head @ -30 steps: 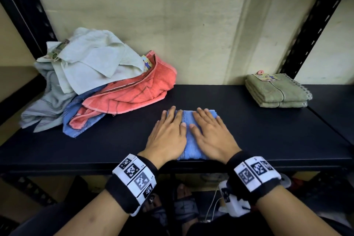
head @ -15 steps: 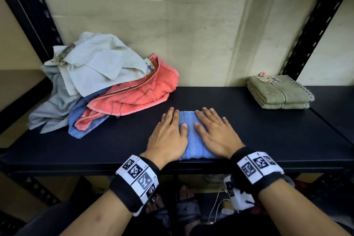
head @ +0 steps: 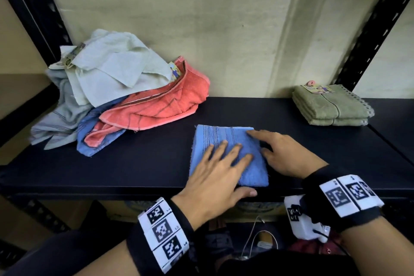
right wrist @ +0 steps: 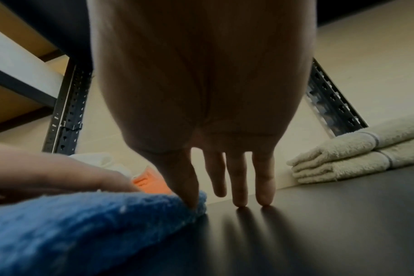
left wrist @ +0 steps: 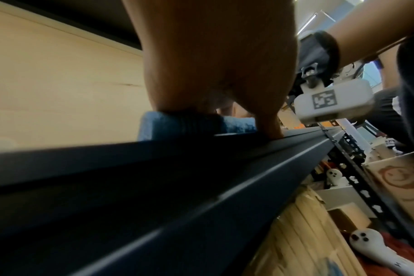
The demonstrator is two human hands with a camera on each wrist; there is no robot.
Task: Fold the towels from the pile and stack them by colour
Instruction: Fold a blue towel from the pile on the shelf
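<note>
A folded blue towel [head: 215, 139] lies near the front edge of the black shelf [head: 143, 168]. My left hand [head: 220, 166] rests flat on it with straight, spread fingers, its thumb on the shelf edge. My right hand [head: 280, 152] lies open along the towel's right edge, index finger on the blue towel [right wrist: 83, 224], the other fingertips [right wrist: 240, 198] on the bare shelf. The blue towel [left wrist: 158, 127] shows under my left palm [left wrist: 213, 65] in the left wrist view. The unfolded pile [head: 116, 96] of pale, coral and blue towels sits at the back left.
A stack of folded olive-green towels [head: 331, 105] stands at the back right against the wall; it shows too in the right wrist view [right wrist: 357, 158]. Black slotted uprights [head: 376, 29] frame both sides. Boxes and cables lie below the shelf.
Both hands slid apart off the towel's middle: the right hand moved to its right edge, the left now lies nearer the front. The head view shifted closer.
</note>
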